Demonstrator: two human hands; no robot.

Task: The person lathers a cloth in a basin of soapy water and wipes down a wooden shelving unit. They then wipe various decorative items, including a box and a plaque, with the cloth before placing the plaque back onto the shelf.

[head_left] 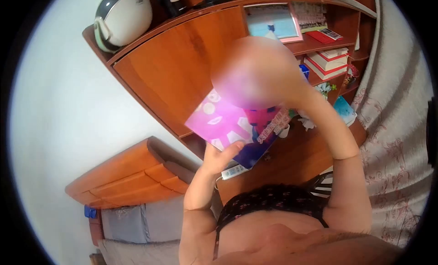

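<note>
Near the middle of the frame, a person holds a book with a pink and purple cover up in front of a wooden cabinet. The left hand grips its lower edge, thumb pressed on the cover, the other fingers out of sight behind. The right hand is at the book's upper part, but it's badly blurred from here, so I can't tell how its fingers stand.

The cabinet's compartments are well filled. In the one at upper right, a framed picture leans at the left, with a red booklet lying flat to its right. The compartment below holds a stack of thick books with red covers. Under that are white flowers with green leaves.

Beneath the book, the brown surface carries a white power strip, just beside the left hand. On top of the cabinet, at upper left, sits a rounded white thing with a dark top. Grey pillows lie on the bed at lower left.
</note>
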